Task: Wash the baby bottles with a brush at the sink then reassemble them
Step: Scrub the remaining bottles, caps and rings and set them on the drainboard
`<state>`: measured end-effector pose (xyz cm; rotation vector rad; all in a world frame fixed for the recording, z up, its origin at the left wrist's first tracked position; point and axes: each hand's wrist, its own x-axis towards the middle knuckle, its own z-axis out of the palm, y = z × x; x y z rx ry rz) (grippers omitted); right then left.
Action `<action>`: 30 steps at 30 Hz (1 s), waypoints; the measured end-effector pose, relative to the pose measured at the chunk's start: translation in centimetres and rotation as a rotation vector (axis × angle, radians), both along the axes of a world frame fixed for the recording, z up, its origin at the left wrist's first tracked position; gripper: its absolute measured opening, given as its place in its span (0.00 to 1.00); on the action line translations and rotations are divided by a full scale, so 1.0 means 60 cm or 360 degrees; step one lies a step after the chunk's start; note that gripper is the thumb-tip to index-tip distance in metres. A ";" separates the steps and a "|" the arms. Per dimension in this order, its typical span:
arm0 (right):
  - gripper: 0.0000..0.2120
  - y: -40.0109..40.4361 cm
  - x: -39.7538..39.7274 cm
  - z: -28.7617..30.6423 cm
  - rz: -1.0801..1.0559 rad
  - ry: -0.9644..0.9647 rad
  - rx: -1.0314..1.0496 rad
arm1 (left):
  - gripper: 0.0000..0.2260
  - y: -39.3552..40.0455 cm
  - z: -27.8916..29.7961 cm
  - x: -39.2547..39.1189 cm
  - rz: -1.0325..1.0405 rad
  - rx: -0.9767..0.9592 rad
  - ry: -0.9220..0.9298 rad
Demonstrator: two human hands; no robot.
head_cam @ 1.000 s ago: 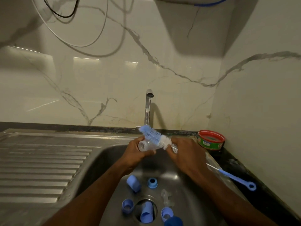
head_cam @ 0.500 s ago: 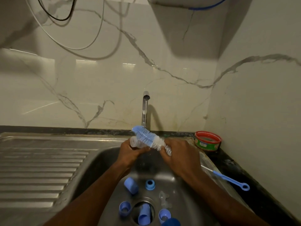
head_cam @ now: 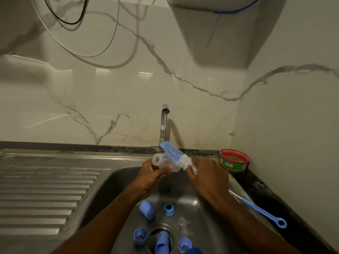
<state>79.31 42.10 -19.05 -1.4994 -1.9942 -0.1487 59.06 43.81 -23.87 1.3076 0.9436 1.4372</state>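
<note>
Over the steel sink, my left hand grips a clear baby bottle lying on its side, mouth to the left. My right hand grips the blue and white bottle brush, whose bristles lie across the outside of the bottle. Down in the basin are blue caps, a blue collar ring, clear teats and more blue parts around the drain.
The tap stands behind my hands. A red-rimmed round tin sits on the dark counter at the right. A thin blue brush lies on the sink's right edge. The ribbed drainboard stretches to the left.
The brush has slid a little along the bottle between my hands. The view has shifted slightly; the parts in the basin lie as before.
</note>
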 end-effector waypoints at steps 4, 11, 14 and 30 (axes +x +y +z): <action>0.13 -0.006 -0.004 0.005 0.0185 0.0005 -0.0097 | 0.25 -0.001 0.004 -0.004 0.0043 0.0064 0.0030; 0.12 -0.004 -0.003 0.005 0.0073 -0.0001 -0.0023 | 0.25 0.000 0.002 0.002 0.0001 0.0014 -0.0036; 0.11 -0.004 -0.010 0.000 0.0180 -0.0065 -0.0046 | 0.25 -0.002 0.003 -0.001 0.0079 0.0062 0.0052; 0.11 0.000 -0.007 0.000 0.0119 0.0062 0.0002 | 0.24 -0.007 0.016 0.005 -0.0009 0.0104 0.0001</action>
